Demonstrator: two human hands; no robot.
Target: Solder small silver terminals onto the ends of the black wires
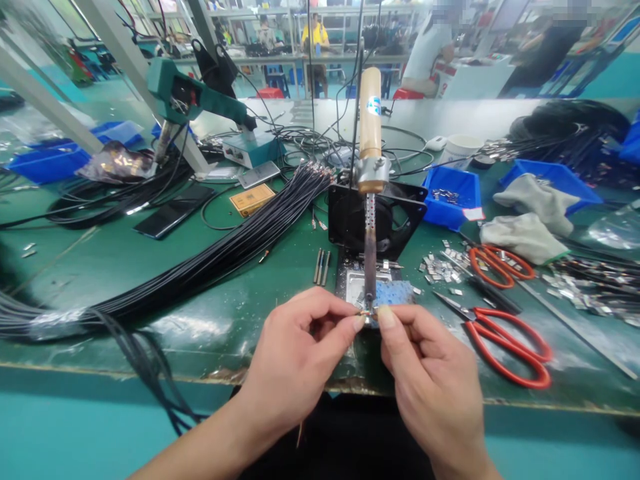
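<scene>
Under the downward-pointing tip of an upright soldering iron, my two hands meet fingertip to fingertip. My left hand pinches a thin wire with a coppery end, mostly hidden by the fingers. A fine loose strand hangs below that hand. Between thumb and forefinger, my right hand grips a small metal piece, whose exact kind is too small to make out. The iron's tip is at or just above these parts; contact cannot be told. Behind the fingertips lies a blue sponge beside a metal tray.
A thick bundle of black cables crosses the left side. Red-handled scissors and small metal connectors lie to the right. A black fan stands behind the iron, near a blue bin. Other people sit in the background.
</scene>
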